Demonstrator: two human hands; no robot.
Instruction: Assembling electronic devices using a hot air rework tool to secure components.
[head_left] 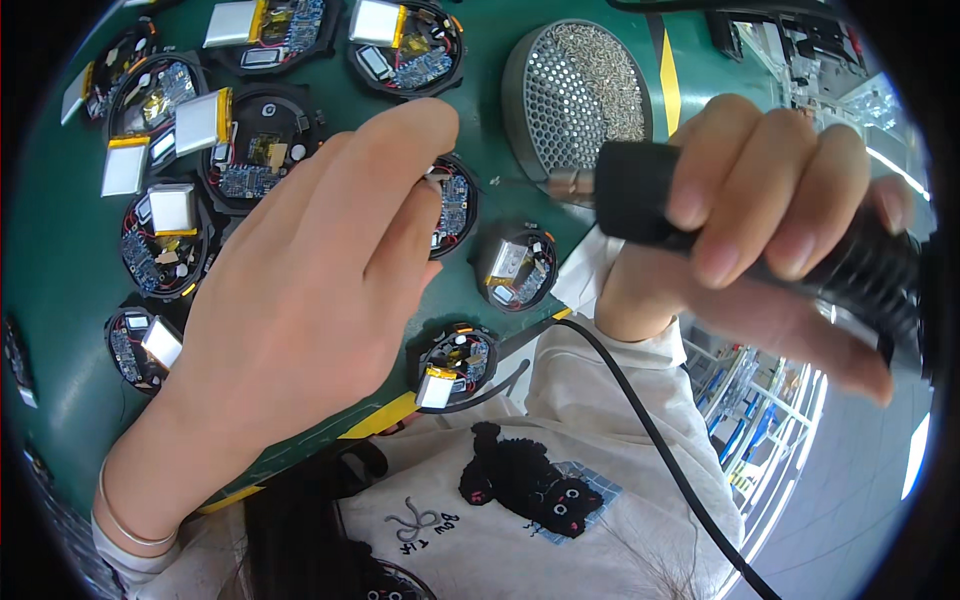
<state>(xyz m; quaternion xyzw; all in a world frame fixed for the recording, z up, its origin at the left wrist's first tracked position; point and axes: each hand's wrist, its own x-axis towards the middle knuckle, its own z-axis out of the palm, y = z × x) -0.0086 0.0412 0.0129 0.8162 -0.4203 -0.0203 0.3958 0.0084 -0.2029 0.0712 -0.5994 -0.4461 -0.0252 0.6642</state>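
My right hand (770,190) is wrapped round a black electric screwdriver (635,190), which lies almost level. Its thin bit points left, and a tiny screw seems to sit at the tip. Just left of the tip is a round black housing (456,205) with a blue circuit board, partly hidden by my left hand (310,260). The left fingers are closed in a pinch at this housing's edge. A small greyish piece shows between them, too small to name.
Right of the housing, a round perforated dish (565,100) holds many small screws. Several round housings with circuit boards and silver battery packs (203,122) lie on the green mat (60,260). A black cable (650,430) runs across my lap. Yellow tape (378,415) marks the near table edge.
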